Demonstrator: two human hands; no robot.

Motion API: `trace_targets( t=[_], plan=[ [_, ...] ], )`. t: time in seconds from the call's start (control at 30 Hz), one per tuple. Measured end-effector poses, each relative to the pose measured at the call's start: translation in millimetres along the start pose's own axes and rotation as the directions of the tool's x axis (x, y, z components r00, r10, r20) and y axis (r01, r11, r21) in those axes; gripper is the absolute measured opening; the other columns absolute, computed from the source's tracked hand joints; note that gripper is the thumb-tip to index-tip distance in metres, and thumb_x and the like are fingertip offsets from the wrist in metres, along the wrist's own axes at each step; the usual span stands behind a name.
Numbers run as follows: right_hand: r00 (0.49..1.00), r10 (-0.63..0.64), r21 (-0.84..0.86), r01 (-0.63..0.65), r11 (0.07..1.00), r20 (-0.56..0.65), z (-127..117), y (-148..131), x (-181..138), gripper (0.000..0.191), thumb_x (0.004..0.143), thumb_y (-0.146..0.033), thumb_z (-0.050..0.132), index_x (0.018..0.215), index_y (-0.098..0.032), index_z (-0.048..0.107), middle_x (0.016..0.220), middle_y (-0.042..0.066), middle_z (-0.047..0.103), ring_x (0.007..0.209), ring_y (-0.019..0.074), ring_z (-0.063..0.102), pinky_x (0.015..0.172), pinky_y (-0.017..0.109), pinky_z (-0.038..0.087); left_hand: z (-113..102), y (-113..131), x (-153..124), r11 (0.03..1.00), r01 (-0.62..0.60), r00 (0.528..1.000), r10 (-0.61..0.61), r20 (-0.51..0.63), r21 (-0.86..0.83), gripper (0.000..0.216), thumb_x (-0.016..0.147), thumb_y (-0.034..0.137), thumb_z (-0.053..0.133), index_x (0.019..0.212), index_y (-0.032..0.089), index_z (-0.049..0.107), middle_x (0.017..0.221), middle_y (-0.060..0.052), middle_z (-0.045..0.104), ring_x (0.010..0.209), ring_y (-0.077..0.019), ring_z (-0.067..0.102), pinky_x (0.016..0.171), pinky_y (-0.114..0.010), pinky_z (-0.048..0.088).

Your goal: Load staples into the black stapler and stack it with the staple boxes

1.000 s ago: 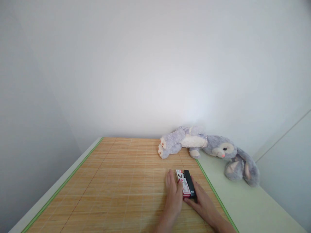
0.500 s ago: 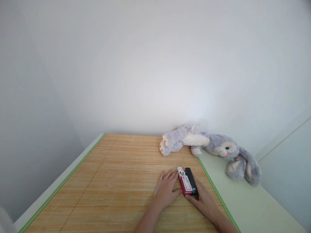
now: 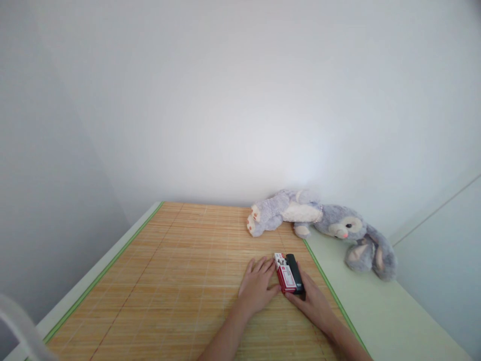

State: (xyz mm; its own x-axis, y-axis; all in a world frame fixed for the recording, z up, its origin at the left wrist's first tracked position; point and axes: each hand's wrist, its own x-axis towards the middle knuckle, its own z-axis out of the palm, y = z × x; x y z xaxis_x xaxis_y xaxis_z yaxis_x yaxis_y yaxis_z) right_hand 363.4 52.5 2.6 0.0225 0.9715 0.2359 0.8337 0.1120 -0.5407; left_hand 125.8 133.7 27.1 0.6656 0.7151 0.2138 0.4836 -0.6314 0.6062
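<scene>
A small red-and-white box (image 3: pixel 287 278) lies on the bamboo mat, with a white-topped box (image 3: pixel 279 260) showing a picture of metal pieces at its far end. Against their right side lies a black stapler (image 3: pixel 295 272), lengthwise beside them. My left hand (image 3: pixel 256 286) rests flat on the mat at the boxes' left side, fingers spread, fingertips and thumb close to the boxes' edge. My right hand (image 3: pixel 311 296) is curved round the stapler's right side and near end, its thumb by the near edge of the red box. The undersides of the fingers are hidden.
A grey plush rabbit (image 3: pixel 302 212) lies on its side along the back of the table, its ears over the pale tabletop (image 3: pixel 361 291). The bamboo mat (image 3: pixel 180 271) has a green border. White walls rise behind. A blurred pale curved object (image 3: pixel 20 321) shows at lower left.
The whole scene sits slightly higher in the picture, as the camera has tilted a little. Both hands, the boxes and the stapler keep nearly the same places relative to the mat.
</scene>
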Motion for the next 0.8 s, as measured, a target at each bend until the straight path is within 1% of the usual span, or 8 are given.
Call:
trace_targets(
  t=[0.13, 0.27, 0.37, 0.47, 0.5, 0.57, 0.63, 0.8],
  plan=[
    [0.999, 0.038, 0.0, -0.038, 0.999, -0.013, 0, 2, -4, 0.103, 0.087, -0.056, 0.064, 0.164, -0.018, 0.008, 0.164, 0.016, 0.034, 0.148, 0.0304, 0.039, 0.121, 0.051, 0.035, -4, -2, -8, 0.999, 0.029, 0.999, -0.029, -0.023, 0.014, 0.067, 0.092, 0.054, 0.055, 0.154, 0.032, 0.041, 0.163, -0.001, 0.039, 0.153, -0.0244, 0.027, 0.13, -0.045, 0.007],
    [0.996, 0.035, -0.021, -0.036, 0.999, -0.079, -7, -8, -23, 0.103, 0.087, -0.055, 0.064, 0.164, -0.024, 0.003, 0.168, 0.011, 0.024, 0.153, 0.0307, 0.029, 0.125, 0.054, 0.028, -23, -25, -40, 0.995, 0.092, 0.993, -0.089, -0.075, 0.036, 0.058, 0.096, 0.051, 0.05, 0.15, 0.031, 0.047, 0.162, -0.003, 0.04, 0.152, -0.0254, 0.03, 0.129, -0.048, 0.009],
    [0.974, 0.043, -0.057, -0.057, 0.997, -0.223, -7, -34, -44, 0.093, 0.091, -0.052, 0.059, 0.164, -0.026, 0.009, 0.169, 0.007, 0.021, 0.156, 0.0321, 0.02, 0.127, 0.056, 0.021, -43, -54, -74, 0.974, 0.205, 0.963, -0.185, -0.197, 0.092, 0.055, 0.099, 0.053, 0.046, 0.15, 0.032, 0.047, 0.162, -0.002, 0.041, 0.152, -0.0264, 0.03, 0.129, -0.049, 0.01],
    [0.949, 0.052, -0.023, -0.063, 0.998, -0.312, 8, -78, -55, 0.073, 0.098, -0.046, 0.051, 0.162, -0.028, 0.022, 0.167, 0.006, 0.029, 0.155, 0.0311, 0.023, 0.127, 0.055, 0.024, -59, -77, -100, 0.939, 0.31, 0.919, -0.255, -0.301, 0.151, 0.059, 0.098, 0.053, 0.047, 0.153, 0.031, 0.044, 0.164, -0.003, 0.037, 0.154, -0.0305, 0.025, 0.128, -0.052, 0.008],
    [0.957, 0.03, 0.002, -0.03, 1.0, -0.289, 16, -95, -54, 0.066, 0.099, -0.043, 0.048, 0.161, -0.028, 0.027, 0.166, 0.005, 0.032, 0.154, 0.0299, 0.027, 0.126, 0.053, 0.027, -62, -80, -104, 0.928, 0.331, 0.909, -0.266, -0.319, 0.17, 0.062, 0.098, 0.054, 0.047, 0.154, 0.029, 0.042, 0.165, -0.004, 0.034, 0.155, -0.0317, 0.022, 0.128, -0.052, 0.007],
    [0.991, -0.065, 0.009, 0.067, 0.998, -0.116, 34, -127, -45, 0.06, 0.101, -0.04, 0.047, 0.158, -0.031, 0.033, 0.164, 0.002, 0.036, 0.154, 0.0273, 0.027, 0.125, 0.051, 0.029, -64, -83, -108, 0.913, 0.352, 0.903, -0.274, -0.332, 0.204, 0.064, 0.098, 0.054, 0.047, 0.157, 0.029, 0.038, 0.167, -0.003, 0.029, 0.157, -0.0328, 0.014, 0.128, -0.053, 0.004],
    [0.994, -0.105, -0.019, 0.106, 0.994, 0.019, 53, -150, -29, 0.063, 0.101, -0.039, 0.047, 0.16, -0.032, 0.029, 0.166, 0.0, 0.033, 0.156, 0.0271, 0.02, 0.126, 0.053, 0.025, -63, -80, -108, 0.906, 0.356, 0.906, -0.275, -0.322, 0.228, 0.064, 0.098, 0.053, 0.046, 0.157, 0.032, 0.036, 0.168, -0.001, 0.026, 0.158, -0.0325, 0.009, 0.128, -0.054, 0.0],
    [0.994, -0.015, -0.144, 0.031, 0.989, 0.109, 91, -165, 9, 0.068, 0.1, -0.046, 0.048, 0.162, -0.035, 0.023, 0.167, -0.003, 0.029, 0.158, 0.0334, 0.007, 0.125, 0.063, 0.014, -61, -76, -112, 0.87, 0.4, 0.894, -0.302, -0.33, 0.287, 0.069, 0.097, 0.055, 0.045, 0.16, 0.032, 0.028, 0.169, 0.0, 0.021, 0.158, -0.0346, 0.003, 0.126, -0.059, -0.009]
  ],
)
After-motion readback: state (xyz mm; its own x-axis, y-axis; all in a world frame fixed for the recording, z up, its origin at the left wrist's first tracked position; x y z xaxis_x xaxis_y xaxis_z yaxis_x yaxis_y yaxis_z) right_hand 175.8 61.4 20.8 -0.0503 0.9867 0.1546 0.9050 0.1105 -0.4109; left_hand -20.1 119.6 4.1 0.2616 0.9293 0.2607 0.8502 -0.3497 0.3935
